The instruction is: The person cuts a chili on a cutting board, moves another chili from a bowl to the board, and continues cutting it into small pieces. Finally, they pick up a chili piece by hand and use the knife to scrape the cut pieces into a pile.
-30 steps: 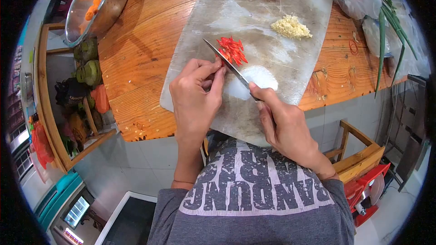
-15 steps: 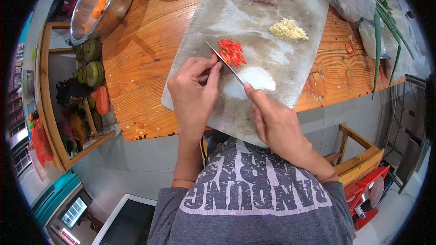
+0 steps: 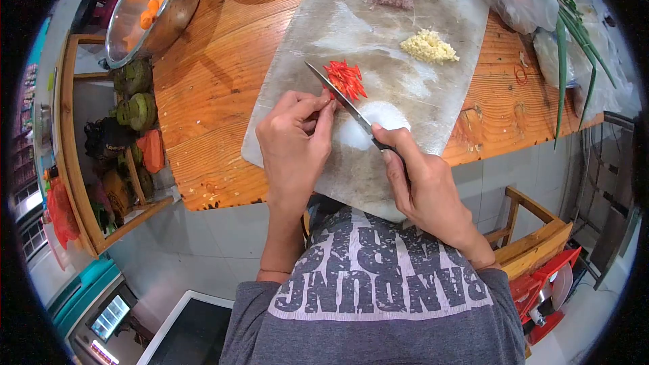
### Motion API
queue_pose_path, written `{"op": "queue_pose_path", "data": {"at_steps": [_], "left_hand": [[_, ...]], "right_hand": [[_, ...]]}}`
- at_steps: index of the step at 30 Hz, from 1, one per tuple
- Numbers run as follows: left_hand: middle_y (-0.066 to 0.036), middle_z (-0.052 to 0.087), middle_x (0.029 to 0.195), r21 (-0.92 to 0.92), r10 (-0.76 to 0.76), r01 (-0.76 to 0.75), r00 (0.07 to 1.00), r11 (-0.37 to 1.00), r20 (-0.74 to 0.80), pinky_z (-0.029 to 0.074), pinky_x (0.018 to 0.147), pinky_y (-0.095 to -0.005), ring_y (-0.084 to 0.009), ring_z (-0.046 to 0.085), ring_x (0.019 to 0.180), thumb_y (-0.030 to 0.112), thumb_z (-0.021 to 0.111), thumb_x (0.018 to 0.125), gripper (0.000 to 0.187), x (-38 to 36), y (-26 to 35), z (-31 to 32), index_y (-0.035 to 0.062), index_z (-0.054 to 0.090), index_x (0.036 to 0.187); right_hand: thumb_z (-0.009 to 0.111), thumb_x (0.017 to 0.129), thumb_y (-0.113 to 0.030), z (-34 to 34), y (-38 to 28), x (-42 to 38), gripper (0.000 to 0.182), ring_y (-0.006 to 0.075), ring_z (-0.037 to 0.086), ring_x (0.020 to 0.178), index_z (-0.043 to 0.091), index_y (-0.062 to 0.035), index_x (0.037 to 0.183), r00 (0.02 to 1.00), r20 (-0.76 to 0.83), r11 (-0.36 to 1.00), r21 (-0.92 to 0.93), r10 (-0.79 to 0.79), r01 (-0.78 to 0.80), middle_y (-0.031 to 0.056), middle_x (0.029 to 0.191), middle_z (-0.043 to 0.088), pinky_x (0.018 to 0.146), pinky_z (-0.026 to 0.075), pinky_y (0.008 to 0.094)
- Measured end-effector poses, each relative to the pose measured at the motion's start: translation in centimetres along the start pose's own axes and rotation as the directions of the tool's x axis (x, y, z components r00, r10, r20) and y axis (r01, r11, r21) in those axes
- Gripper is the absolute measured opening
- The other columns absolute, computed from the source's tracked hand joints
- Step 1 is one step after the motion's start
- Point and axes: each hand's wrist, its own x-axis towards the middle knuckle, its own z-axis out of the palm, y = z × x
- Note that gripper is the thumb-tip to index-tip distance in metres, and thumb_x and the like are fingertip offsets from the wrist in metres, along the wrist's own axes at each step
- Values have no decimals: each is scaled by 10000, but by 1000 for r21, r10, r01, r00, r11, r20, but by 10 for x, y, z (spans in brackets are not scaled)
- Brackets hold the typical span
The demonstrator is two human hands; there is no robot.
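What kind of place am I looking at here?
Probably a kitchen or food-prep area: a cutting board with chopped red pepper, a knife in the right hand, and a metal bowl of orange pieces.

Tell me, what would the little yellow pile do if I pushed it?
The yellow pile would probably crumble and spread, because it looks like lots of tiny separate bits. It likely wouldn't roll, since it's a low, uneven heap on the cutting board. Each bit is probably light, being so small.
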Motion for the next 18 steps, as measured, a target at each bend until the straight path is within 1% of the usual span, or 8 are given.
{"op": "queue_pose_path", "data": {"at_steps": [2, 5, 8, 11, 14, 17, 18], "left_hand": [[-93, 710, 873, 5, 6, -6, 1000, 1000, 13, 558, 635, -256, -118, 678, 734, 27, 736, 860, 128, 0, 0, -1, -20, 761, 977], [-89, 709, 889, -71, -40, 43, 998, 997, 37, 559, 635, -250, -107, 676, 756, 18, 727, 866, 133, 1, 1, -1, -28, 757, 988], [-87, 709, 904, -67, -61, 64, 996, 996, 58, 565, 637, -245, -105, 677, 778, 3, 721, 866, 139, 2, 3, -3, -25, 758, 997], [-81, 709, 903, -112, -43, 42, 999, 993, 0, 564, 639, -237, -113, 681, 785, -10, 723, 862, 148, -1, 1, 0, -16, 761, 1005], [-74, 712, 913, -118, -59, 54, 997, 992, -41, 563, 657, -228, -109, 684, 794, -8, 733, 862, 158, -4, -2, -1, -19, 757, 1017], [-69, 717, 924, -115, -146, 140, 988, 983, -49, 554, 666, -216, -97, 683, 791, 7, 745, 865, 163, -4, -8, -8, -30, 750, 1024], [-83, 718, 916, -112, -151, 145, 987, 983, -50, 569, 658, -230, -116, 696, 779, 3, 745, 859, 158, -3, -8, -9, -35, 747, 1013]], "right_hand": [[541, 958, -27, 1, 0, -1, 348, 392, 683, 801, 497, -54, 1302, 1000, 7, 1000, 0, 28, -28, 220, 990, 677, 655, 527, 488], [525, 990, -17, 3, 0, 0, 293, 344, 673, 648, 559, -34, 1281, 999, 2, 999, 10, 47, -47, 220, 901, 669, 601, 500, 377], [546, 956, -26, 1, 1, 2, 347, 401, 683, 789, 500, -56, 1298, 998, 44, 999, 18, 48, -49, 221, 932, 678, 653, 528, 486], [543, 957, -25, 2, 3, 1, 341, 405, 682, 767, 508, -59, 1295, 999, -16, 999, 19, 49, -49, 216, 903, 677, 648, 526, 479], [542, 959, -28, -9, 2, -1, 335, 409, 679, 748, 516, -68, 1290, 998, 17, 995, 71, 68, -69, 216, 879, 674, 639, 522, 474], [545, 958, -34, -11, 3, -8, 344, 411, 676, 726, 516, -75, 1298, 993, 91, 994, 74, 79, -86, 221, 844, 666, 624, 516, 473], [547, 958, -35, -10, 4, -8, 345, 411, 675, 722, 516, -77, 1299, 993, 85, 995, 54, 77, -82, 221, 828, 662, 619, 514, 475]]}}
